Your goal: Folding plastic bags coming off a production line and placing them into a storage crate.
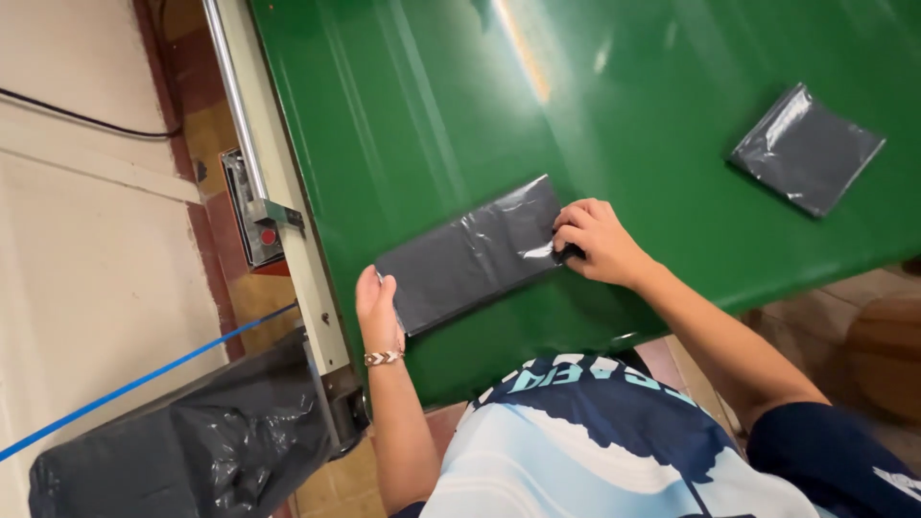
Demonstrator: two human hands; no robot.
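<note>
Green and glossy, the table top (432, 105) fills most of my view, with tiled floor showing past its left and near edges. On it, close to the near-left corner, I see a folded dark grey plastic bag (470, 254) lying flat. Its long axis runs on a slant, from the near left end up to the far right end.

I can see the left hand (377, 309) at the bag's near left end, thumb side up, its fingers pressed against that short edge; whether they curl under the plastic I cannot tell. A beaded bracelet (384, 358) sits on that wrist. The right hand (595, 240) rests on the bag's far right end, fingers bent and pinching the plastic at the edge.

Well apart, at the far right of the table, lies a second folded grey bag (806, 149), roughly square and turned like a diamond.

Along the table's left edge runs a pale metal rail (288, 211) with a small control box and red button (267, 236). A bulging black sack (192, 441) hangs at the near left, and a blue strap (134, 384) crosses the floor beside it.
</note>
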